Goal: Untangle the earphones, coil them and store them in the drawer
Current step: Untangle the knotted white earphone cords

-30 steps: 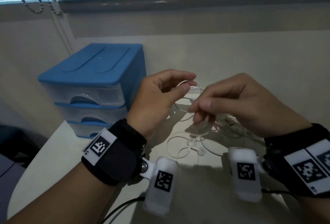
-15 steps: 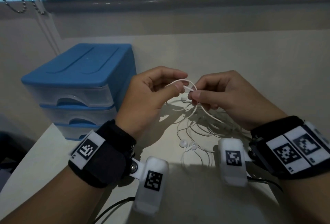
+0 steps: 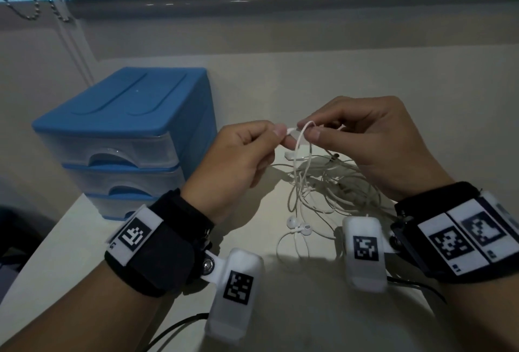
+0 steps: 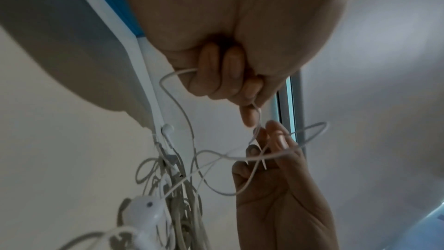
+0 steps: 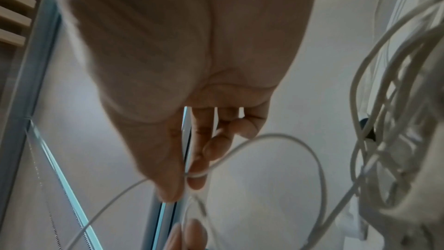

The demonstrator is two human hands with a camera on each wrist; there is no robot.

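Note:
White tangled earphones [image 3: 317, 186] lie in a heap on the pale table [image 3: 84, 239], and two earbuds [image 3: 297, 226] rest at the heap's near edge. My left hand [image 3: 283, 136] pinches a raised stretch of the cord between thumb and forefinger. My right hand [image 3: 310, 129] pinches the same cord a finger's width to the right, so a small loop stands between the two hands. In the left wrist view the cord [image 4: 182, 109] hangs from my curled fingers down to the tangle. In the right wrist view thumb and forefinger clamp the cord [image 5: 197, 175]. The blue drawer unit [image 3: 126, 138] stands at the left with its drawers closed.
The drawer unit has three translucent drawers with blue trim. A wall and a window sill with a blind's bead chain [image 3: 28, 0] rise behind the table. Black cables [image 3: 174, 329] run from my wrist cameras across the table's near part.
Both hands have drawn closer together and now pinch the cord at nearly the same spot. The large loop held a second ago has shrunk to a small one.

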